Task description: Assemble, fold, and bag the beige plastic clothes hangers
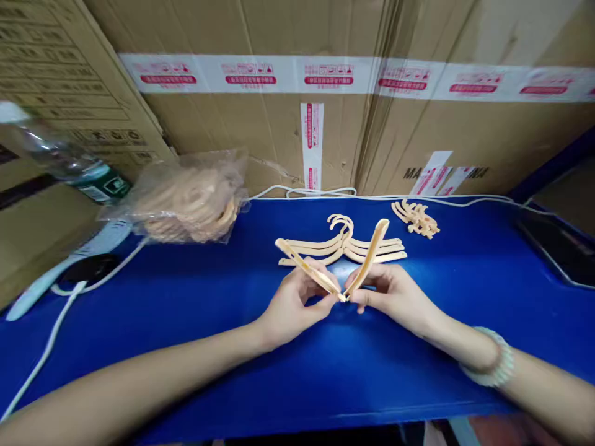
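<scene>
My left hand (294,305) is closed around a beige hanger arm (300,261), gripping it near its lower end. My right hand (397,298) pinches a second hanger arm (372,255) in the same way. The two arms form a V, their lower ends meeting between my fingertips; whether they are joined there I cannot tell. Just beyond my hands, several beige hangers with hooks (320,250) lie nested on the blue table (297,378). Farther right is a small pile of loose beige hooks (416,218).
A clear plastic bag (190,195) of beige parts stands at back left, beside a bottle (69,161). A light-blue brush-like object (69,266) and a black round pad (90,270) with a white cable lie left. Cardboard boxes (232,130) wall the back. A dark phone-like device (558,248) lies right.
</scene>
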`<state>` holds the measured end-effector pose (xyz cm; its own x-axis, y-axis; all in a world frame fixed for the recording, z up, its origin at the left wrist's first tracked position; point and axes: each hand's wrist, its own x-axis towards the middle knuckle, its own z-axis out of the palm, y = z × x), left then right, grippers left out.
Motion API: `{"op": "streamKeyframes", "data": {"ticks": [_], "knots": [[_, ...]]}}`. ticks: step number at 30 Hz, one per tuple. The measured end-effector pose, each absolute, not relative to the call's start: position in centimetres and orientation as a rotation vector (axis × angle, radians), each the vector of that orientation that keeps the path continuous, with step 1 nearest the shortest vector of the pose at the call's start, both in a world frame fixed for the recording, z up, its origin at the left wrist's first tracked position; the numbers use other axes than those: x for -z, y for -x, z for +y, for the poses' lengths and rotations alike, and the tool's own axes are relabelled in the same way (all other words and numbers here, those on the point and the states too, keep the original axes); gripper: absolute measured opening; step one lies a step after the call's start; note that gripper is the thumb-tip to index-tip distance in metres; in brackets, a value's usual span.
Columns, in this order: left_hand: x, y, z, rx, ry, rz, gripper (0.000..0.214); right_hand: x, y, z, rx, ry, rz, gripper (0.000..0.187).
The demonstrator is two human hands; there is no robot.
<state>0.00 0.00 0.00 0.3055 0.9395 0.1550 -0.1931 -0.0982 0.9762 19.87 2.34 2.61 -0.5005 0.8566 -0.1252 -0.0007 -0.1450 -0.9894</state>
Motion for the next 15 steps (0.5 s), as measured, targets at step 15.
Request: {"op": "streamKeyframes", "data": {"ticks": [15], "knots": [[0.13, 0.31, -0.38, -1.107, -1.349, 0.882, 0.014, -2.92, -19.64, 1.65, -1.595, 1.061, -1.558, 0.026]]}}
